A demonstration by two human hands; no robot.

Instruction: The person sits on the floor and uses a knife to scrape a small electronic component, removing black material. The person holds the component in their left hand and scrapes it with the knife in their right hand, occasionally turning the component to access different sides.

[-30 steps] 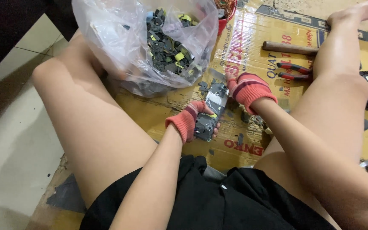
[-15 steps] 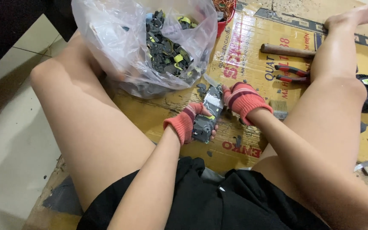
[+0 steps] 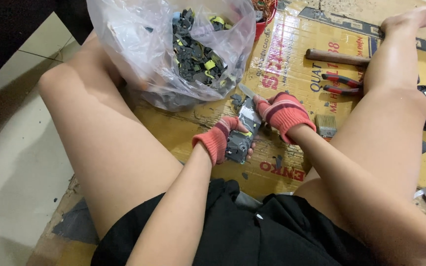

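Two gloved hands, one part between them. Your left hand point(image 3: 218, 143) has its grip wrapped around the lower end of a grey-and-black electrical component point(image 3: 242, 130), held just above the cardboard sheet point(image 3: 183, 128) between your knees. Your right hand point(image 3: 283, 112) pinches a thin metal blade point(image 3: 245, 90) against the component's top end. One clear plastic bag point(image 3: 173, 49) of black and yellow scrap parts sits just beyond, crowding your left knee. To the right lie one wooden-handled hammer point(image 3: 336, 57), one pair of red pliers point(image 3: 342, 83) and one small paintbrush point(image 3: 326, 126), partly hidden by your right leg.
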